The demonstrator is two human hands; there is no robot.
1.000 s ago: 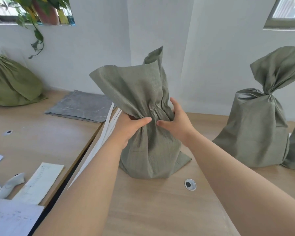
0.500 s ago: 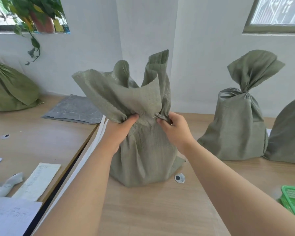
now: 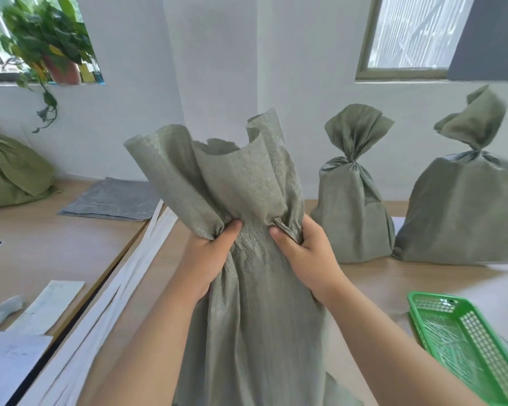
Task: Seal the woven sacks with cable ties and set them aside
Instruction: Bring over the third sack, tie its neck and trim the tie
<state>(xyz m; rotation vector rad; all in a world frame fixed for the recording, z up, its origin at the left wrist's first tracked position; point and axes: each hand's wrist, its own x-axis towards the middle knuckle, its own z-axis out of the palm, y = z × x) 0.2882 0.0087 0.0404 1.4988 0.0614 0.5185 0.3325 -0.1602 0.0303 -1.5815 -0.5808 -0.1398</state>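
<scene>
Bunching this sack (image 3: 255, 288) at the neck, left hand (image 3: 206, 259) and right hand (image 3: 305, 256) both gripping folds. Floppy, slick weave, probably light; grab below the flare.

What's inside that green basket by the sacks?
On the floor of the green basket lie thin pale strands, probably cable ties. Its right end runs out of the picture, so anything there is hidden.

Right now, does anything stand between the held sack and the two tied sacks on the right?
Nothing visible. Left hand and right hand grip the sack at its neck; the table toward the nearest tied sack shows bare wood. The basket lies nearer, off that path.
</scene>
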